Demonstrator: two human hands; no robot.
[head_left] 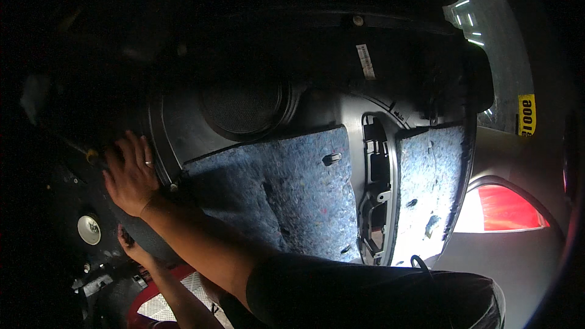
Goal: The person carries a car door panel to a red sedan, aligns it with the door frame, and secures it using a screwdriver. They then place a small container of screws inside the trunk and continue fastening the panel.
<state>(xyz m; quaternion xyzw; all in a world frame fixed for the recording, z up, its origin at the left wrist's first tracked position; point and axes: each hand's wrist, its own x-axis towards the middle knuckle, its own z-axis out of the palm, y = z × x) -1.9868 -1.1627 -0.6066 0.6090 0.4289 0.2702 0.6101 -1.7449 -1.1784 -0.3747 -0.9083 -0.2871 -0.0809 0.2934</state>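
My right hand [131,173] rests on a dark surface beside the left end of a large black car trim panel [177,109]. Its fingers are spread, and one wears a ring. Lower down, my left hand [128,245] is half in shadow at a dark edge, its fingers curled in; what they hold is too dark to make out. Blue-grey felt padding [286,189] covers part of the panel, and a second felt piece [429,189] is brightly lit. A round mesh speaker grille [244,106] and a slotted opening [376,164] also show on it.
A red and white tail light [512,207] and a window [506,55] with a yellow sticker [526,114] lie to the right. A round pale fitting [89,230] and a metal latch part [97,285] sit at lower left. Much of the upper left is dark.
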